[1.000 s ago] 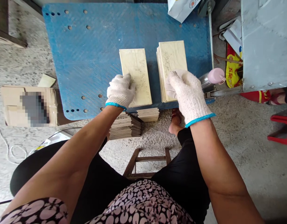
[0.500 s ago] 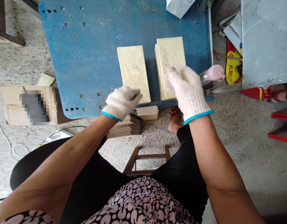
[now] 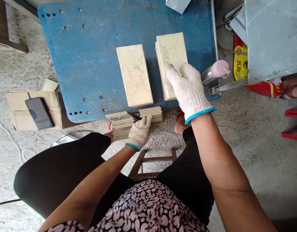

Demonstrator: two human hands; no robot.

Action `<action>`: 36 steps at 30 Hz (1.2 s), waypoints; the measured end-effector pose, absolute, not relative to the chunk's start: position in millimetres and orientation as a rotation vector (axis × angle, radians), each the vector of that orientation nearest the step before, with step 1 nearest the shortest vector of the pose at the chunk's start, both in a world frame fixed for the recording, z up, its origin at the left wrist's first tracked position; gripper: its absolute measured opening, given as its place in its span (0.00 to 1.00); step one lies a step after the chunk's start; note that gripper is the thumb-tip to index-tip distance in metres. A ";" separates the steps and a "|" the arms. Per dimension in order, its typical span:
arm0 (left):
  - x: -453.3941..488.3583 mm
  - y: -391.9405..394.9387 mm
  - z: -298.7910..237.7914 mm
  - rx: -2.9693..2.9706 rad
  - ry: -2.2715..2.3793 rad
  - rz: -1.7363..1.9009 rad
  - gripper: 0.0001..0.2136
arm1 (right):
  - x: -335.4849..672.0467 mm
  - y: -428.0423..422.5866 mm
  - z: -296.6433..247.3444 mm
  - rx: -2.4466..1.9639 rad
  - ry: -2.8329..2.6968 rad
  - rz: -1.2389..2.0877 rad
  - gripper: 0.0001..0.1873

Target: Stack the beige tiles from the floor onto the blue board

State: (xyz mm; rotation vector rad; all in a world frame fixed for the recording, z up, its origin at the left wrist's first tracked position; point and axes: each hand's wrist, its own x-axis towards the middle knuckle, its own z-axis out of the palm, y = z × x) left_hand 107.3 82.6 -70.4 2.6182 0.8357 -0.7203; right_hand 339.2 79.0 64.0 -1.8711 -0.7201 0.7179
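Observation:
My left hand [image 3: 140, 130], in a white knitted glove with a blue cuff, is low at the table's near edge. Its fingers are bent together against a small stack of thin pale boards [image 3: 156, 116]; whether they grip one is hidden. Beside it is a taller stack of boards [image 3: 120, 127]. My right hand [image 3: 186, 85], gloved alike, rests closed on the near part of the right-hand stack of cream boards [image 3: 171, 48]. What its fingers hold, if anything, I cannot make out. A second cream stack [image 3: 135, 74] lies to its left on the table.
The blue table [image 3: 90, 64] has several holes. A pink-lidded bottle [image 3: 215, 72] stands at its right edge. At left, a phone [image 3: 39, 112] lies on a cardboard box [image 3: 16, 109]. A wooden stool [image 3: 157, 159] is below me, a red stool [image 3: 293, 125] far right.
My left hand has moved down from the left cream stack to the boards below the table edge. My right hand stays on the right stack. The view has shifted slightly.

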 end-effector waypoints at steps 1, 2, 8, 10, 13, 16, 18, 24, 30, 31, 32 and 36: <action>108.5 84.1 -71.5 2.616 0.843 -0.714 0.33 | 339.4 79.1 65.0 -1.872 -0.712 0.716 0.18; 109.5 85.3 -72.8 2.615 0.853 -0.703 0.32 | 339.5 79.3 65.9 -1.877 -0.705 0.715 0.17; 110.0 88.1 -78.7 2.597 0.902 -0.614 0.29 | 339.1 80.3 66.6 -1.839 -0.741 0.715 0.18; 109.3 88.2 -79.8 2.589 0.911 -0.595 0.27 | 337.9 80.6 65.1 -1.830 -0.763 0.698 0.20; 108.0 87.9 -81.5 2.582 0.930 -0.566 0.25 | 335.7 80.8 64.0 -1.850 -0.778 0.692 0.20; 106.2 87.7 -82.8 2.590 0.955 -0.506 0.26 | 334.1 80.9 64.9 -1.858 -0.797 0.702 0.20; 104.9 88.4 -83.4 2.601 0.955 -0.483 0.27 | 333.4 81.2 66.0 -1.868 -0.813 0.707 0.21; 104.1 92.7 -85.1 2.605 0.912 -0.471 0.28 | 330.5 82.7 66.2 -1.893 -0.785 0.728 0.20; 111.5 96.0 -81.8 2.574 0.944 -0.545 0.25 | 328.2 83.9 61.7 -1.906 -0.801 0.764 0.20; 113.1 96.1 -80.5 2.567 0.954 -0.562 0.25 | 328.1 84.0 61.4 -1.906 -0.814 0.764 0.20; 114.4 95.7 -78.9 2.560 0.962 -0.575 0.24 | 328.1 84.0 61.3 -1.910 -0.830 0.766 0.21; 114.3 88.6 -69.8 2.550 0.965 -0.593 0.22 | 328.2 83.8 63.2 -1.936 -0.875 0.767 0.23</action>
